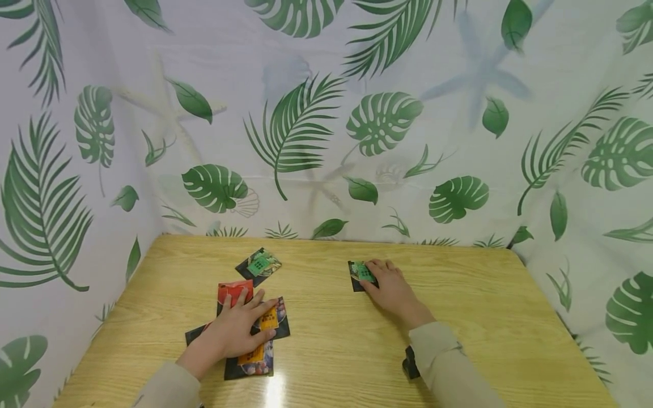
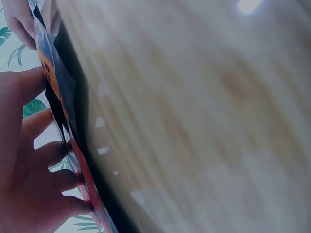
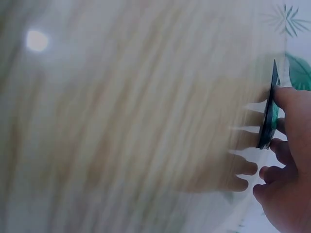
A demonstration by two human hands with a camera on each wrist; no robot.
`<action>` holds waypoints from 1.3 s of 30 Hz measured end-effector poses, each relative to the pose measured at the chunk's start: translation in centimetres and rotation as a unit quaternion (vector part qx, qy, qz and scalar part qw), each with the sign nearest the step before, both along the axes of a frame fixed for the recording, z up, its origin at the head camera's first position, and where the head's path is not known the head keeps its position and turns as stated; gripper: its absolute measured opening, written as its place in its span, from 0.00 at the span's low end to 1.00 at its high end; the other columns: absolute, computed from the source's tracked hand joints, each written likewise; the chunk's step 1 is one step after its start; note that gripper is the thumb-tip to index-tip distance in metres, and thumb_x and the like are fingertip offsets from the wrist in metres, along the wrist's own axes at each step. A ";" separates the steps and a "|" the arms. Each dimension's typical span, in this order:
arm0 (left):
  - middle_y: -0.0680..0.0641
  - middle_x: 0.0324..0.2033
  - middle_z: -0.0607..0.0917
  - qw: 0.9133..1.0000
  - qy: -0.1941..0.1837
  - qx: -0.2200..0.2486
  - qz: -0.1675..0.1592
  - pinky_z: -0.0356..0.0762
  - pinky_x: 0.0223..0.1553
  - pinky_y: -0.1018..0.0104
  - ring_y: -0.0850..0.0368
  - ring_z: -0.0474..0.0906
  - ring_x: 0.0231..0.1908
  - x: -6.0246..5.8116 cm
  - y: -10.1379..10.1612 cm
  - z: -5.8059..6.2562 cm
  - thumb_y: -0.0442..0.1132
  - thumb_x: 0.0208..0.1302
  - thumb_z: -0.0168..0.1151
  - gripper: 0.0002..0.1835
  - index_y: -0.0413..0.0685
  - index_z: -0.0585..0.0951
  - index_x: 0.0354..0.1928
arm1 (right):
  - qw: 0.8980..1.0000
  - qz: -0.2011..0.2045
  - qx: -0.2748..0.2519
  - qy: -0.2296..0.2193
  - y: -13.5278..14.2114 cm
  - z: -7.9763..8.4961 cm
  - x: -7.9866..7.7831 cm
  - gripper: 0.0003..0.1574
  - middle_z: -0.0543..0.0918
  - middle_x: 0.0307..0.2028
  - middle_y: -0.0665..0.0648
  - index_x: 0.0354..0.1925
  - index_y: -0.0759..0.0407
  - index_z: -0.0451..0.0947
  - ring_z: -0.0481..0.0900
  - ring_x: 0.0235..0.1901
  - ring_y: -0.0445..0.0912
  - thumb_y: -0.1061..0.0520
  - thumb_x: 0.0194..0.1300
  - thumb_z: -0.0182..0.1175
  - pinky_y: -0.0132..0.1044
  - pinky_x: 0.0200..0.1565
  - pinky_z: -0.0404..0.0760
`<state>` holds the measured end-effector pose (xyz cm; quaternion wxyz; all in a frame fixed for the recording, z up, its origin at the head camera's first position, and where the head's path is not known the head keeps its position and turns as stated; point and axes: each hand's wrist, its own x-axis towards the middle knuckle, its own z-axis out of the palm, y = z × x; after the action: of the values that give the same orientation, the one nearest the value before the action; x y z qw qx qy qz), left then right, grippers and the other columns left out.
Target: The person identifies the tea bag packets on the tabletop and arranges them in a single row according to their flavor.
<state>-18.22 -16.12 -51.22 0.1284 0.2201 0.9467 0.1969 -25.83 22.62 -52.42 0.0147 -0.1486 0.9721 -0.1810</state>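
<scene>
My left hand (image 1: 232,334) rests with spread fingers across several overlapping flat packets. Under its fingertips lies a red packet (image 1: 228,290); the thumb and index finger touch a black packet with an orange label (image 1: 268,322). Another orange-labelled packet (image 1: 257,362) pokes out below the palm, and a dark packet corner (image 1: 193,334) shows at the left, mostly covered. On the right, my right hand (image 1: 395,292) touches a small black packet with a green label (image 1: 359,279), its thumb (image 3: 286,99) on one end and fingers along the other; the hand covers part of it.
A second green-labelled packet (image 1: 258,265) lies flat behind the left pile. The wooden table (image 1: 326,340) ends at a leaf-patterned cloth (image 1: 316,187) at the back and sides. A black strap piece (image 1: 410,364) shows at the right sleeve.
</scene>
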 end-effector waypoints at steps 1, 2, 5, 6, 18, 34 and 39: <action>0.35 0.81 0.61 1.000 0.000 0.000 0.000 0.39 0.74 0.18 0.21 0.48 0.79 0.0 0.0 0.0 0.61 0.76 0.58 0.37 0.59 0.67 0.81 | 1.000 -0.003 0.000 -0.005 0.2 0.0 0.0 0.37 0.68 0.76 0.71 0.78 0.65 0.65 0.57 0.76 0.77 0.46 0.82 0.55 0.73 0.75 0.58; 0.35 0.81 0.61 1.000 -0.001 0.001 0.000 0.39 0.74 0.18 0.21 0.48 0.79 0.1 0.0 0.0 0.61 0.76 0.59 0.36 0.59 0.67 0.81 | 1.000 -0.006 0.000 -0.008 0.4 0.0 0.0 0.37 0.67 0.76 0.71 0.78 0.65 0.65 0.57 0.76 0.78 0.46 0.82 0.54 0.73 0.75 0.58; 0.35 0.81 0.62 1.000 -0.003 0.002 0.001 0.39 0.74 0.18 0.21 0.48 0.79 0.1 0.1 0.1 0.61 0.76 0.59 0.37 0.59 0.67 0.81 | 1.000 -0.010 0.000 -0.014 0.9 0.0 0.0 0.38 0.66 0.77 0.72 0.78 0.66 0.64 0.56 0.76 0.78 0.46 0.82 0.54 0.74 0.74 0.57; 0.36 0.81 0.62 1.000 -0.003 0.002 0.001 0.39 0.74 0.18 0.21 0.48 0.80 0.2 0.1 0.1 0.61 0.76 0.59 0.37 0.59 0.67 0.81 | 1.000 -0.011 0.001 -0.014 1.0 0.1 0.0 0.38 0.66 0.77 0.72 0.78 0.66 0.64 0.56 0.76 0.78 0.46 0.82 0.53 0.74 0.74 0.57; 0.37 0.82 0.60 1.000 -0.011 0.001 0.006 0.37 0.74 0.18 0.21 0.48 0.80 0.1 0.1 -0.2 0.64 0.75 0.58 0.37 0.62 0.67 0.81 | 1.000 -0.023 0.006 -0.018 2.6 0.2 -0.4 0.39 0.64 0.77 0.73 0.79 0.67 0.62 0.54 0.77 0.77 0.46 0.83 0.52 0.75 0.74 0.56; 0.37 0.81 0.60 1.000 -0.008 0.000 0.007 0.38 0.74 0.17 0.20 0.49 0.79 0.1 0.3 0.2 0.64 0.76 0.57 0.37 0.62 0.67 0.81 | 0.999 -0.027 -0.009 -0.018 3.9 -0.1 -0.8 0.39 0.63 0.77 0.75 0.79 0.68 0.61 0.53 0.78 0.78 0.46 0.83 0.51 0.77 0.73 0.55; 0.37 0.81 0.61 1.000 -0.007 -0.008 0.007 0.39 0.74 0.17 0.21 0.50 0.79 0.1 0.2 0.3 0.65 0.76 0.57 0.38 0.62 0.66 0.81 | 1.000 -0.024 -0.010 -0.015 3.9 -0.2 -1.0 0.39 0.63 0.77 0.75 0.79 0.67 0.61 0.54 0.78 0.77 0.45 0.83 0.51 0.77 0.73 0.56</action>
<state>-18.11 -15.89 -50.93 0.1349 0.2111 0.9489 0.1920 -26.78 26.49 -52.65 0.0236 -0.1222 0.9733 -0.1929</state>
